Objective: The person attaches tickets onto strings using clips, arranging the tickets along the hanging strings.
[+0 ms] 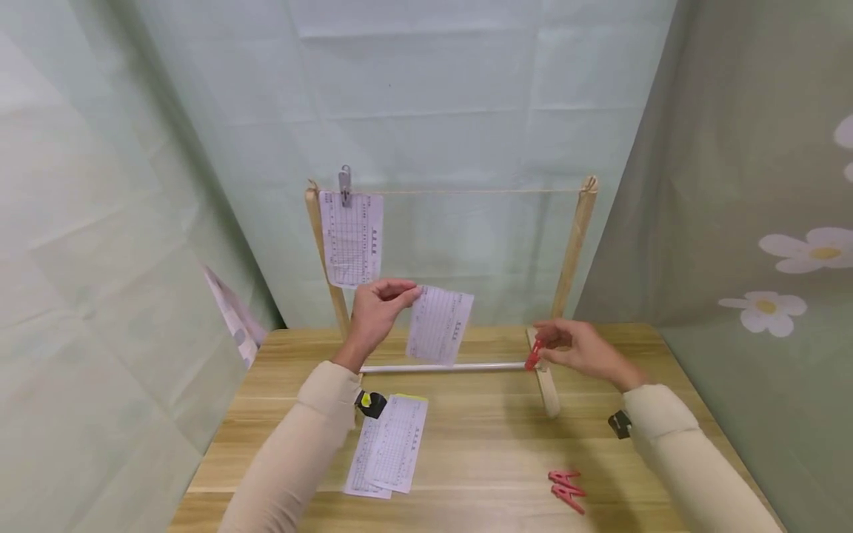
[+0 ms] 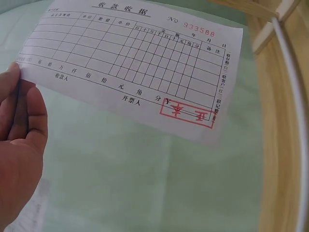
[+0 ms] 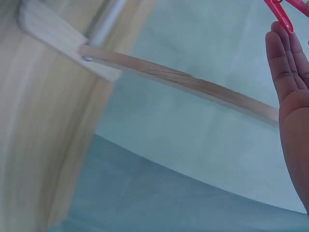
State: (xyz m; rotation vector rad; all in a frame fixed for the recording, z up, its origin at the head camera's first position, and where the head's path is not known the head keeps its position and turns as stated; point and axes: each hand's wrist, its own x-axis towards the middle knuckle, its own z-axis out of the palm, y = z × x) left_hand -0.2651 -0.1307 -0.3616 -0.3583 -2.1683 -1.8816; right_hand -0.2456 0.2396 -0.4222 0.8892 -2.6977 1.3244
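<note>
The tabletop [image 1: 480, 444] carries a wooden rack [image 1: 573, 244] at its far side, one slip [image 1: 351, 238] clipped at the string's left end. The left hand [image 1: 375, 314] pinches a receipt [image 1: 439, 324] by its top corner, fingers closed on it; it hangs long axis near vertical, before the rack. The right hand [image 1: 581, 348] pinches a red peg [image 1: 534, 355] by the rack's right foot, pointing down. Spare slips [image 1: 389, 446] lie near left, pegs [image 1: 566, 488] near right.

A wooden table [image 1: 480, 444] stands against pale green cloth hung behind it. On it is a small wooden drying rack [image 1: 574, 244] with a string stretched across the top, where a grey clip [image 1: 344, 183] pins up one printed slip [image 1: 351, 238]. Two more slips [image 1: 389, 453] lie flat near the front edge, and a few red pegs [image 1: 566, 488] sit to the right.
</note>
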